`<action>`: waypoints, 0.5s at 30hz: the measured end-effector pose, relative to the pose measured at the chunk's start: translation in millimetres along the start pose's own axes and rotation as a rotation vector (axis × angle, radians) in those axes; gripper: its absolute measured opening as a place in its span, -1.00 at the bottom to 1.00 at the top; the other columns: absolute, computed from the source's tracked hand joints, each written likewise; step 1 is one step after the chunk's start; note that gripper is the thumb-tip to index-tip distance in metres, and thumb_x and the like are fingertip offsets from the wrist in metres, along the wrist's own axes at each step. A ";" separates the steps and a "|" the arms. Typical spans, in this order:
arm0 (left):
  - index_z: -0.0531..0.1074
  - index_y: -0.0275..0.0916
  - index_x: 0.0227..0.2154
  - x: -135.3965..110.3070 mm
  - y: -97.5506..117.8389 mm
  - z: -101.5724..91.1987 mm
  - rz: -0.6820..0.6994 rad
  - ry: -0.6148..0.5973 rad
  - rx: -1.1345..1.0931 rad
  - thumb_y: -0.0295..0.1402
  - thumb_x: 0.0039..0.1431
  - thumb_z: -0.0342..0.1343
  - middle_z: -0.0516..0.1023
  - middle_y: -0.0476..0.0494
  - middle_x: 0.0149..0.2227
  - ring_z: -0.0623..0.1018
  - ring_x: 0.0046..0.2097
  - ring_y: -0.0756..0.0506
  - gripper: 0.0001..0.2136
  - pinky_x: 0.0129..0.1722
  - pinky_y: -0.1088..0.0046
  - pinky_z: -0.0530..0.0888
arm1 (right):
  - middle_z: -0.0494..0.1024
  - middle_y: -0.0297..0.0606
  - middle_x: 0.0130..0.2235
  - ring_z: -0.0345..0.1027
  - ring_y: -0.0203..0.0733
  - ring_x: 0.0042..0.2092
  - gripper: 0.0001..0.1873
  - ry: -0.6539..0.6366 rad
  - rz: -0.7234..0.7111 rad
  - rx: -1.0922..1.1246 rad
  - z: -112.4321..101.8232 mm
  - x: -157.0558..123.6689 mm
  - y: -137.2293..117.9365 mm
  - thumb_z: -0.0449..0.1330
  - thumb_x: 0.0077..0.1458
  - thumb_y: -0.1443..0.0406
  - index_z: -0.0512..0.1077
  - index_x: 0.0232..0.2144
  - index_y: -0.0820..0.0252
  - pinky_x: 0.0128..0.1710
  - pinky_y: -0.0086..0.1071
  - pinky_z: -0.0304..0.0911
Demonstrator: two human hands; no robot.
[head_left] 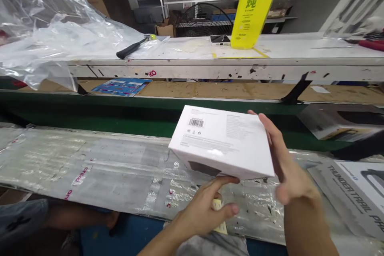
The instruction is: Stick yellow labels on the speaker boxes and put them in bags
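While a person works at a plastic-sheeted bench (75,168), a white table (270,66) runs beyond a green rail (90,116), holding a black-handled tool (131,48), a phone (220,40) and a yellow printed sign (256,8). A printed carton (351,196) lies at right. A white barcoded box (220,142) is up above the sheeting, right hand (291,168) clamped on its side, left hand (204,216) open below, fingers touching its lower edge.

Left hand (204,214) low, fingers (223,182) spread — right hand (289,168) higher, slightly blurred
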State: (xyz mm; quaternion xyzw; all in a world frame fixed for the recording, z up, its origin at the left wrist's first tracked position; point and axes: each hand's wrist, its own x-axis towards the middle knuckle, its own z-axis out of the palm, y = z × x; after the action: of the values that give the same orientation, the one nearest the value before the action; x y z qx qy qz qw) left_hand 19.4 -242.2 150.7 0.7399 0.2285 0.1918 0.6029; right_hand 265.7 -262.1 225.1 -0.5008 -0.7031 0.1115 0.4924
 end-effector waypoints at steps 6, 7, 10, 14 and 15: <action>0.41 -0.23 -0.48 15.4 22.5 -34.5 0.244 0.078 -0.300 -0.17 0.30 -0.04 0.39 -0.08 -0.48 0.35 -0.41 -0.07 -0.68 -0.38 0.36 0.25 | 0.17 -0.05 0.41 0.32 0.16 0.29 0.19 0.019 0.090 -0.032 3.3 3.2 14.3 0.51 0.00 0.08 -0.10 0.47 -0.15 0.14 -0.09 0.46; 0.35 -0.22 -0.52 17.1 30.7 -44.8 0.286 0.120 -0.339 -0.19 0.27 0.00 0.30 -0.04 -0.52 0.27 -0.45 -0.04 -0.71 -0.43 0.36 0.18 | 0.14 -0.06 0.43 0.27 0.18 0.33 0.19 -0.016 0.097 -0.051 -0.4 5.4 13.6 0.51 -0.02 0.09 -0.09 0.47 -0.15 0.16 -0.09 0.45; 0.29 -0.20 -0.51 22.6 64.1 -71.8 0.395 0.241 -0.374 -0.35 0.23 0.03 0.20 0.02 -0.53 0.16 -0.47 -0.02 -0.81 -0.45 0.35 0.09 | -0.12 -0.20 0.53 -0.21 0.28 0.51 0.16 0.000 0.069 -0.124 -8.3 6.9 -6.1 0.50 -0.01 0.06 -0.04 0.48 -0.18 0.41 0.11 0.09; 0.35 -0.18 -0.38 30.8 110.7 -77.9 0.517 0.369 -0.264 -0.35 0.36 0.02 0.31 0.01 -0.45 0.24 -0.44 -0.02 -0.84 -0.44 0.37 0.17 | 0.40 -0.08 0.28 0.15 0.33 0.38 -0.34 0.251 -0.186 -0.060 2.6 6.6 -59.8 0.45 0.07 0.11 0.44 0.21 -0.03 0.40 0.24 0.06; 0.38 -0.17 -0.34 32.6 119.3 -74.8 0.540 0.390 -0.208 -0.32 0.40 0.03 0.36 0.00 -0.41 0.29 -0.42 -0.02 -0.84 -0.43 0.39 0.21 | 0.52 -0.07 0.12 0.34 0.28 0.25 -0.45 0.272 -0.224 -0.025 7.9 8.3 -72.1 0.46 0.06 0.13 0.50 0.10 0.01 0.31 0.20 0.22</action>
State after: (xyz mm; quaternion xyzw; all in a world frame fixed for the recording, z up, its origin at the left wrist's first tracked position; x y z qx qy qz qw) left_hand 17.2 -183.6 282.8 0.6576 0.1145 0.5044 0.5478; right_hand 216.3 -286.8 272.9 -0.4358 -0.6826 -0.0217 0.5862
